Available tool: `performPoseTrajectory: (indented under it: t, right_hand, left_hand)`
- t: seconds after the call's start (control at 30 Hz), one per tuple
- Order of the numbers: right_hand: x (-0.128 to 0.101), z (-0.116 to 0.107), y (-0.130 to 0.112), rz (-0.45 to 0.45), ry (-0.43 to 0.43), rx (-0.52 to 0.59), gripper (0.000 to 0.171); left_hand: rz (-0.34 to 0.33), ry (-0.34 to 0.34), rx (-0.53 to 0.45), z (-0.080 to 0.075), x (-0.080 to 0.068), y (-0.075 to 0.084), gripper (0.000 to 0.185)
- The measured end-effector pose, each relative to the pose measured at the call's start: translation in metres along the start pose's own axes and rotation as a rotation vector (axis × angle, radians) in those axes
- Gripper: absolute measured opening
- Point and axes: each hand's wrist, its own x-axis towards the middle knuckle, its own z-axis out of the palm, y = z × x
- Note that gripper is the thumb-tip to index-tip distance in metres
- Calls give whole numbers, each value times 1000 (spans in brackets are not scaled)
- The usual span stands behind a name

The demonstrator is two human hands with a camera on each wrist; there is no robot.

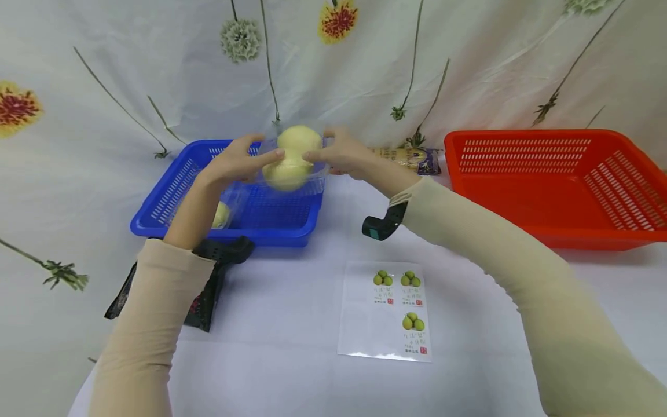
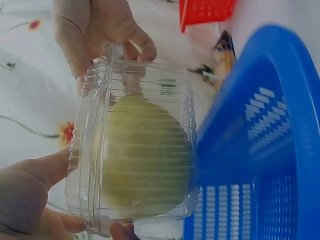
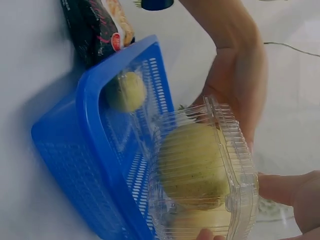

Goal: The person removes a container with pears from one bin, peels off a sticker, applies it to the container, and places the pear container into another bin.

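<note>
Both hands hold up a clear plastic clamshell box with pale yellow-green pears inside, over the blue basket. My left hand grips the box's left end, thumb on top. At the opposite end, my right hand pinches it with the thumb on the lid side and fingers beneath. The lid appears closed along its rim in the wrist views. Inside the blue basket lies another clear box with a yellowish pear, partly hidden by the left forearm in the head view.
A red basket stands at the right. Between the baskets lies a gold packet. A sheet of pear stickers lies on the white table in front. A dark packet sits by the left forearm.
</note>
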Motion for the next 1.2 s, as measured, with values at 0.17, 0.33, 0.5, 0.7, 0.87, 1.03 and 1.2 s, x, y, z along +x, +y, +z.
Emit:
performPoseTrajectory:
  t: [0.17, 0.33, 0.5, 0.7, 0.87, 1.03, 1.2]
  right_hand:
    - [-17, -25, 9, -11, 17, 47, 78]
    - [-33, -47, 30, -16, 57, 14, 80]
    - [-47, -64, 57, -64, 68, 7, 78]
    - [-65, -80, 84, -92, 91, -109, 77]
    - [-74, -84, 99, -61, 98, -192, 76]
    - [-81, -84, 112, -12, 99, -225, 76]
    - [-81, -81, 130, 8, 94, -254, 78]
  left_hand:
    - [84, 32, -56, 17, -2, 18, 81]
    - [226, 61, -135, 41, 3, 29, 72]
    - [326, 113, -3, 74, 3, 41, 69]
    - [406, 129, 154, 110, 7, 52, 69]
    - [420, 107, 142, 131, 8, 53, 68]
    - [420, 44, 75, 149, 9, 48, 66]
    - [410, 48, 52, 164, 12, 41, 63]
